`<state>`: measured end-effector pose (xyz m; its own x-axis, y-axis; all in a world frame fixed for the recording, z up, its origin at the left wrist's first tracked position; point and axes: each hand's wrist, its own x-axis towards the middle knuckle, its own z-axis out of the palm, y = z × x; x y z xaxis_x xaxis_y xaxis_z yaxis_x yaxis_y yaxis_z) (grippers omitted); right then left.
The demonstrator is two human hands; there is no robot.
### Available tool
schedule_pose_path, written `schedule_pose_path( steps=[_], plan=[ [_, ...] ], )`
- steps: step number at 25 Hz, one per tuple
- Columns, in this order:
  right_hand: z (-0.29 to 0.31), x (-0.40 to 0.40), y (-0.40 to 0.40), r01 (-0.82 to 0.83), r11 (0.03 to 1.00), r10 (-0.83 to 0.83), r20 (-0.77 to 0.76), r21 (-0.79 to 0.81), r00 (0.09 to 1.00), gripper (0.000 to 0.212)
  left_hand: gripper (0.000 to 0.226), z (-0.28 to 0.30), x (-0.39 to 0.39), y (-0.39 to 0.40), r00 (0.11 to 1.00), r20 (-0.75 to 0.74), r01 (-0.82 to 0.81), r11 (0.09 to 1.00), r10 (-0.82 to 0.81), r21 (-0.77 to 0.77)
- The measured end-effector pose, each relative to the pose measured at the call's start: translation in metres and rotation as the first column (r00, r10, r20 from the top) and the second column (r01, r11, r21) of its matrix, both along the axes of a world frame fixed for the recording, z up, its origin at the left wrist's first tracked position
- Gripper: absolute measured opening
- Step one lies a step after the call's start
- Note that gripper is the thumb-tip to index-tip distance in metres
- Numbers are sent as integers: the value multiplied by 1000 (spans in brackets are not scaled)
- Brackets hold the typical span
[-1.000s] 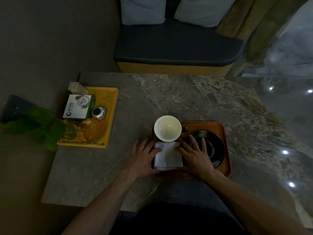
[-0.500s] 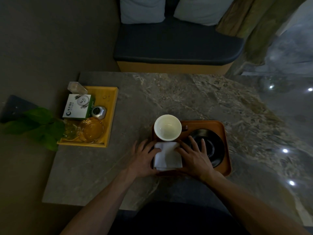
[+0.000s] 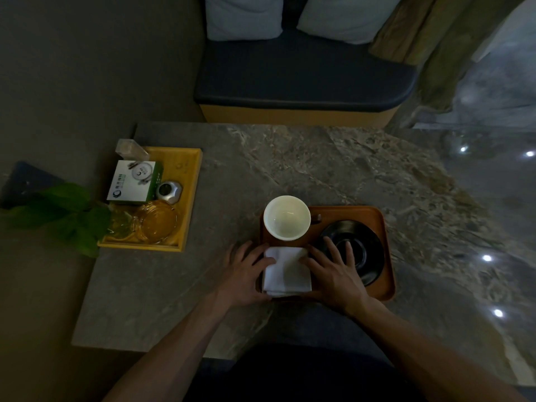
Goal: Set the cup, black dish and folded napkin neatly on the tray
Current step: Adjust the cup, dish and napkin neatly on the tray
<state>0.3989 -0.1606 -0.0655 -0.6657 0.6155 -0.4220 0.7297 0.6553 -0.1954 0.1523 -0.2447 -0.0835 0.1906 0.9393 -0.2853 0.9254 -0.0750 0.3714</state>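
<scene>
Folded white napkin lying flat at the near left corner of the brown tray, squared to its edges. Directly behind the napkin, white cup, upright and empty, at the tray's far left corner, rim overhanging the tray's edge in this view. Right of the napkin, black dish, round and shallow, filling the tray's right half.

Left hand spread flat, fingers open, palm resting on the bench just outside the tray's left edge, thumb and forefinger touching the napkin's left side. Right hand likewise flat and open, thumb against the napkin's right side, outer fingers lying across the near left part of the black dish. Neither hand closed on anything; both pressed lightly at the napkin's flanks. Bare forearms running back toward the bottom of the view.

Tray close to the bench's near edge, on grey marbled stone. Well to the tray's left, yellow tray carrying a green and white box, a small clear container, a small silver object and glassware, too dim to identify further. Left of that, green plant leaves. Far behind the tray, beyond the bench, a dark seat cushion with two pale pillows.
</scene>
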Motion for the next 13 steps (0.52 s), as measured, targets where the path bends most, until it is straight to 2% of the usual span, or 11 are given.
schedule_pose_path(
  steps=[6,13],
  plan=[
    [-1,3,-1,-41,999,41,27,12,999,88,85,-3,1,-2,999,-35,13,1000,-13,-9],
    [-3,3,-3,-23,999,22,30,32,999,82,84,-3,1,-1,999,-51,15,1000,-17,-27]
  ],
)
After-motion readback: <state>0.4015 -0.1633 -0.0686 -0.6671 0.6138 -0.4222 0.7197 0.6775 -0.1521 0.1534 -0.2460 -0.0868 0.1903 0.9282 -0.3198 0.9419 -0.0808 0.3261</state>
